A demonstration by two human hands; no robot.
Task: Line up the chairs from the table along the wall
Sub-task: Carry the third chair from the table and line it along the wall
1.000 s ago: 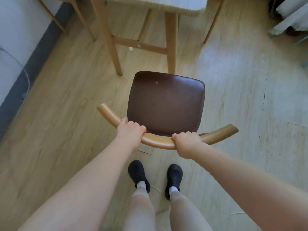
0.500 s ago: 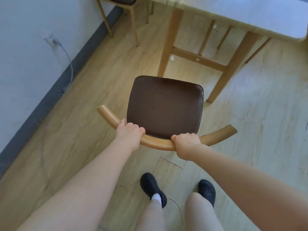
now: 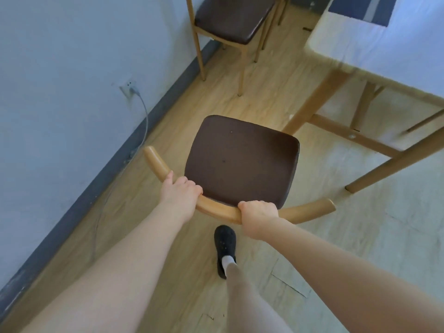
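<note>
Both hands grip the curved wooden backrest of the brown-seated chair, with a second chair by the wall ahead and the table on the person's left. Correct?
Not quite. In the head view the light wooden table is on the person's right; the white wall is on the left. The rest holds: left hand and right hand grip the curved wooden backrest, second chair ahead.

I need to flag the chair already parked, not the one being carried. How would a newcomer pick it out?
Follow the white wall and its dark baseboard to the top of the view. The parked chair stands there against the wall, beyond the wall socket. Unlike the carried chair, no hands touch it.
</note>
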